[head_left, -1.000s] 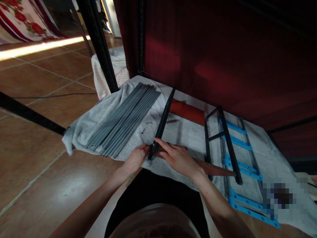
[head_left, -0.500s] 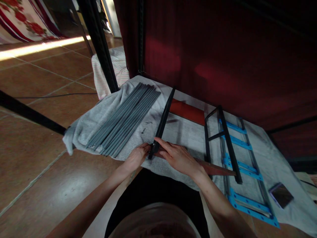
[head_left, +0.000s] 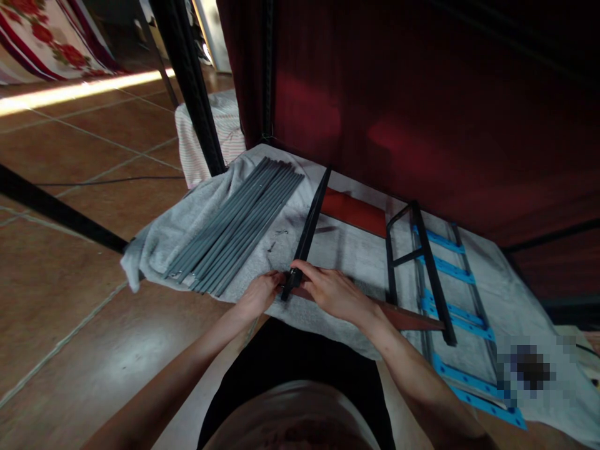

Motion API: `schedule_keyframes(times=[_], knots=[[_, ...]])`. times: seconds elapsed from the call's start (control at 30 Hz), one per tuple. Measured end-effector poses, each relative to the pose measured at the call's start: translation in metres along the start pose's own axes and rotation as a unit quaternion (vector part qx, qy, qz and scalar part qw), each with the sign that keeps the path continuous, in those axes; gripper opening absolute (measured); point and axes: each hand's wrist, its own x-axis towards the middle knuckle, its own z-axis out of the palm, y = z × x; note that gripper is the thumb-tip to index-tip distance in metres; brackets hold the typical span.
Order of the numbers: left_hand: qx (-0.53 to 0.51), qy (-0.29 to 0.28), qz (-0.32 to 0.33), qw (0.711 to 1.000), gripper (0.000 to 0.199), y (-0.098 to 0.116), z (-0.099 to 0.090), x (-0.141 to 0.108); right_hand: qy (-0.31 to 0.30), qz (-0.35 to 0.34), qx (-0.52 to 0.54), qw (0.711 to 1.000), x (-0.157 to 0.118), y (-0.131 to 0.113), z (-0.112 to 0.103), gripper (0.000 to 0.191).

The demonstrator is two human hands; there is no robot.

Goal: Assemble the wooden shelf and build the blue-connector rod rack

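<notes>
A black metal side frame (head_left: 309,228) stands on the grey cloth in front of me, joined by reddish-brown boards to a second black side frame (head_left: 429,269) at the right. My left hand (head_left: 262,292) is pinched closed at the outer side of the near end of the left frame; whatever its fingertips hold is hidden. From the inner side, my right hand (head_left: 335,290) grips that same end, thumb and fingers closed around the bar. Its wrist lies over the near reddish-brown board (head_left: 410,317). An orange-red board (head_left: 356,211) spans the far side.
Several grey rods (head_left: 237,225) lie side by side at the left. Small screws (head_left: 272,246) rest between rods and frame. Blue-barred rack pieces (head_left: 452,269) lie at the right, near a pixelated dark object (head_left: 532,369). Black posts (head_left: 187,81) and a dark red curtain (head_left: 398,94) surround the cloth-covered surface.
My right hand's index finger, stretched along the bar before, is now curled in closer around the frame end. The left hand stays in nearly the same place.
</notes>
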Motion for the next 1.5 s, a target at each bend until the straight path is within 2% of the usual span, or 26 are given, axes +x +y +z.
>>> schedule_keyframes(times=[0.27, 0.53, 0.77, 0.97, 1.13, 1.23, 1.37, 1.5], knots=[[-0.044, -0.02, 0.001, 0.999, 0.024, -0.01, 0.0, 0.002, 0.013, 0.004, 0.011, 1.0, -0.001, 0.002, 0.002, 0.047], [0.021, -0.017, -0.004, 1.0, 0.022, 0.002, -0.002, -0.004, 0.029, 0.004, 0.023, 0.999, -0.001, 0.003, 0.005, 0.048], [-0.082, -0.014, 0.033, 0.996, 0.029, -0.001, -0.007, -0.006, 0.049, 0.006, 0.037, 0.998, -0.003, 0.004, 0.003, 0.049], [-0.028, -0.009, 0.001, 1.0, 0.026, -0.001, 0.004, -0.004, 0.04, 0.014, 0.031, 0.999, -0.004, 0.003, 0.005, 0.051], [-0.073, -0.017, 0.015, 0.997, 0.026, -0.003, -0.004, -0.005, 0.045, 0.011, 0.037, 0.998, -0.003, 0.002, 0.004, 0.05], [-0.05, -0.015, 0.013, 0.999, 0.027, -0.001, -0.008, -0.007, 0.046, 0.011, 0.041, 0.998, -0.004, 0.003, 0.003, 0.05], [-0.003, -0.016, 0.006, 1.0, 0.026, 0.004, -0.004, -0.009, 0.041, 0.012, 0.042, 0.998, -0.004, 0.004, 0.005, 0.051], [-0.023, -0.007, 0.014, 1.0, 0.026, 0.004, -0.002, -0.009, 0.04, 0.015, 0.044, 0.998, -0.004, 0.005, 0.007, 0.052]])
